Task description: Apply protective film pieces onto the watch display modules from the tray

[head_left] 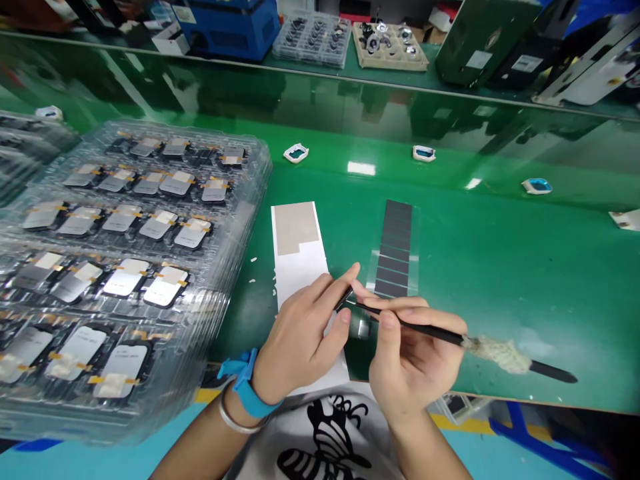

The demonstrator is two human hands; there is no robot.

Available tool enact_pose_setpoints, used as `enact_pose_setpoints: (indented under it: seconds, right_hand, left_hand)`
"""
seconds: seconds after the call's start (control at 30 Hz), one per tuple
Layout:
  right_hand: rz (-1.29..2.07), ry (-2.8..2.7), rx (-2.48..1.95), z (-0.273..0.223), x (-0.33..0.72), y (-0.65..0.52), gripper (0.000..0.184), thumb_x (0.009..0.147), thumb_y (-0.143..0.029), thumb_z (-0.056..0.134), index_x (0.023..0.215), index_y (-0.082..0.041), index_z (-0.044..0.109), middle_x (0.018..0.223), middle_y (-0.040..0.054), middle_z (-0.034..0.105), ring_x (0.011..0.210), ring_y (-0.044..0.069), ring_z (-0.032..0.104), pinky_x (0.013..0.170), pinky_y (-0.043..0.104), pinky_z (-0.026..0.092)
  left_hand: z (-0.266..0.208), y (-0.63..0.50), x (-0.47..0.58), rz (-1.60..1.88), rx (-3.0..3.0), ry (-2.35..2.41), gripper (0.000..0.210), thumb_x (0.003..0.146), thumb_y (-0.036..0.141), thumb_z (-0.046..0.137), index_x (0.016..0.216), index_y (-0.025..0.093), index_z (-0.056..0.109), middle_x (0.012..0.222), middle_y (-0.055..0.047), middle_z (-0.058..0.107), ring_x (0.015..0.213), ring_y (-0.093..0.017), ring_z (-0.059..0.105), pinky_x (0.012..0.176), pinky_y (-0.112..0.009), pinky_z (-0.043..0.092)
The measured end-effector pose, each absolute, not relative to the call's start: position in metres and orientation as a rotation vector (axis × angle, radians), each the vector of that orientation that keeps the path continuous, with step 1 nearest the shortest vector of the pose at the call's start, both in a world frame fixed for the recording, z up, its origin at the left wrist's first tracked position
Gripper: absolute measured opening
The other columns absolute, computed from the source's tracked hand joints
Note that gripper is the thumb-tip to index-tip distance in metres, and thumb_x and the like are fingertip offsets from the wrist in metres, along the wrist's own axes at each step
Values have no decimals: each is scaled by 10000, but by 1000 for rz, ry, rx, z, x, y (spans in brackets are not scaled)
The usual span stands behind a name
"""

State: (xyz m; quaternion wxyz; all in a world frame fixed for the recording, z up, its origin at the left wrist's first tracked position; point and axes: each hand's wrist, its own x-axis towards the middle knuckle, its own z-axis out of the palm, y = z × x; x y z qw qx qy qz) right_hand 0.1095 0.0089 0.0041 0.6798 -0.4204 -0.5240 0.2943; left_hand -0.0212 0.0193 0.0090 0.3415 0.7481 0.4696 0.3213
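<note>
My left hand is closed over the white sheet, pinching a small dark part with thumb and fingers; most of that part is hidden. In my right hand are slim black tweezers, seen from the side, with pale wrapping around their rear half. Their tip meets or nearly meets the dark part. Beneath my left hand lies the white backing sheet, with a grey-beige adhesive area at its far end. Just beyond my right hand is a clear strip bearing dark grey rectangular pieces.
Stacked clear trays of small screen-like modules with orange tabs fill the left side. Small white frames with blue insides sit along the back. A raised shelf holds a blue machine, a clear parts tray and a beige tray.
</note>
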Motion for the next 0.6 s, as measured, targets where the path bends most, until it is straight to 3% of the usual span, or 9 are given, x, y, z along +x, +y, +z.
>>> enact_pose_setpoints:
  seconds: [0.37,0.6]
  right_hand:
    - [646,-1184,-928,3,109,9,190,931,-76,559,1001,-249,523,875,10,685,928,196,733,875,489,654]
    - [605,-1162,-905,4,109,8,219,912,-45,567,1015,-233,524,876,18,677,832,176,719,791,454,679]
  left_hand:
    - [9,20,-20,813,1964,1250,494,1038,265,298,1517,176,374,994,-77,578,830,-199,569,724,-338,479]
    - [10,19,-21,826,1940,1218,495,1028,230,307,1515,183,380,975,-69,583,832,-202,571,725,-335,477]
